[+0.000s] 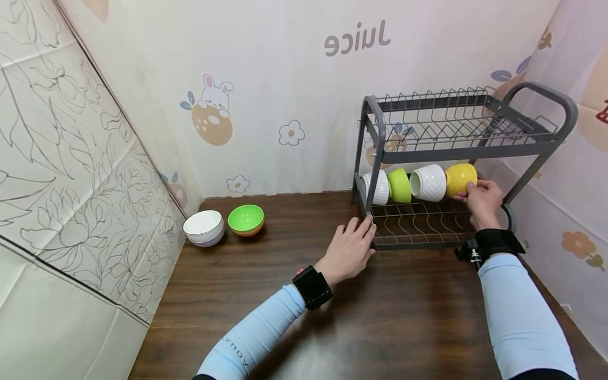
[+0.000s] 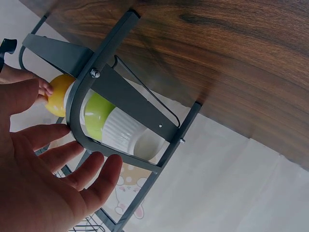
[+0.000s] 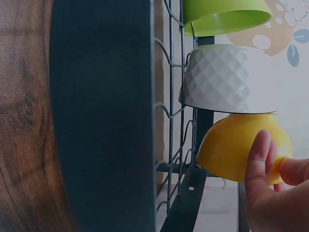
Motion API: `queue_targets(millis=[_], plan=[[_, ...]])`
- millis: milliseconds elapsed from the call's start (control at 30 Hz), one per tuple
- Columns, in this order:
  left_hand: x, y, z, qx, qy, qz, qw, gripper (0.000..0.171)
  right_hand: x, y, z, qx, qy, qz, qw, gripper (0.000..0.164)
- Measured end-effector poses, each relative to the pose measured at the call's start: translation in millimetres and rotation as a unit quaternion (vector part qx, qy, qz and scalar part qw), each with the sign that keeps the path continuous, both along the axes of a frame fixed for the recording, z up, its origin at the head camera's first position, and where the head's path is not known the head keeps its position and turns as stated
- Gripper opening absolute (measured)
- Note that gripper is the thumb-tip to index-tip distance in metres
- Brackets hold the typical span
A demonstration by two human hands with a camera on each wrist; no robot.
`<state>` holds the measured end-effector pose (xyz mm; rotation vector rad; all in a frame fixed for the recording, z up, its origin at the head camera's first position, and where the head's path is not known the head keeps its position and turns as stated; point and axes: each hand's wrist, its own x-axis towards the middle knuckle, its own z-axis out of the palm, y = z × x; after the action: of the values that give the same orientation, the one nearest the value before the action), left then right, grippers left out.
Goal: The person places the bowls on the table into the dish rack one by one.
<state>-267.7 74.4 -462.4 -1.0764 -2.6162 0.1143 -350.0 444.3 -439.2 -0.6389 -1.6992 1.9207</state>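
Note:
A yellow bowl [image 1: 460, 179] stands on its side at the right end of a row on the lower shelf of a grey two-tier dish rack [image 1: 467, 157]. My right hand [image 1: 484, 203] pinches its rim between thumb and fingers, clearest in the right wrist view. Left of it in the row are a white diamond-textured bowl [image 3: 229, 79], a lime green bowl [image 1: 399, 186] and a white ribbed bowl [image 2: 124, 130]. My left hand [image 1: 349, 249] is at the rack's front left corner, its loosely spread fingertips against the frame.
On the brown wooden table [image 1: 266, 316], two stacked white bowls [image 1: 203, 228] stand at the back left. Beside them, a green bowl [image 1: 246, 217] sits in an orange one. Patterned sheeting [image 1: 285, 79] covers the walls behind and on both sides. The rack's upper tier has wire dividers.

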Motion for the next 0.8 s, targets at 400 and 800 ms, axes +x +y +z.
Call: queue_targets(millis=[400,800], plan=[[-0.2,-1,0.1,0.011,-0.014,-0.003,0.9998,0.06,-5.4,4,-5.1,0.002,-0.045,0.032,0.998,0.008],[1.3,-1,2.2,-0.003,-0.008,-0.001,1.0,0.059,-16.1,5,-9.0,0.012,-0.039,0.052,0.998,0.007]])
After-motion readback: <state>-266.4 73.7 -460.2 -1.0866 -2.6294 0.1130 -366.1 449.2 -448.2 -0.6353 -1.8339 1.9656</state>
